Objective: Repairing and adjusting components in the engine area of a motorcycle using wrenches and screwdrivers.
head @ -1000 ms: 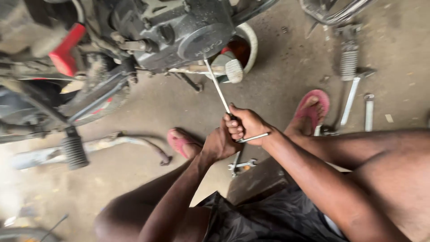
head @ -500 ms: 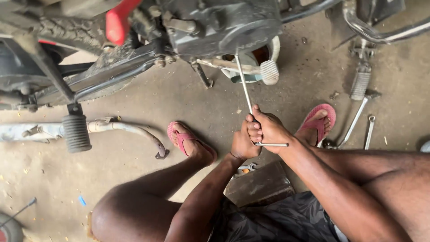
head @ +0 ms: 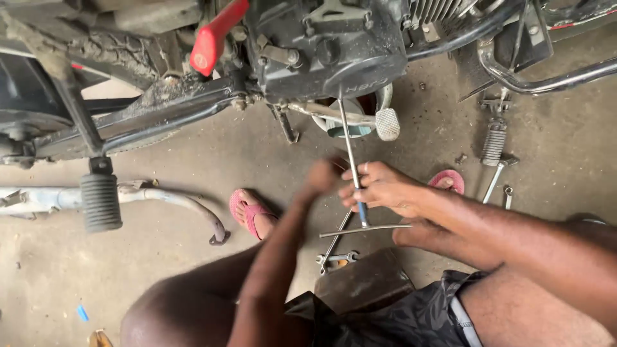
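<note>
T-handle wrench (head: 353, 168) at frame centre, shaft running up into the underside of the black engine (head: 324, 48), crossbar at the bottom just above the floor. Right hand (head: 379, 188) on the shaft mid-length, fingers wrapped and clamped on it. Left hand (head: 323, 175) just left of the shaft, blurred; can't tell finger state or whether it touches. Red kick lever (head: 215, 35) upper left. Ribbed footpeg (head: 100, 201) at left. Pink sandals (head: 249, 213) on both feet either side of the wrench. Loose spanners (head: 337, 258) on the concrete below the crossbar, more at right near a second footpeg (head: 493, 141).
</note>
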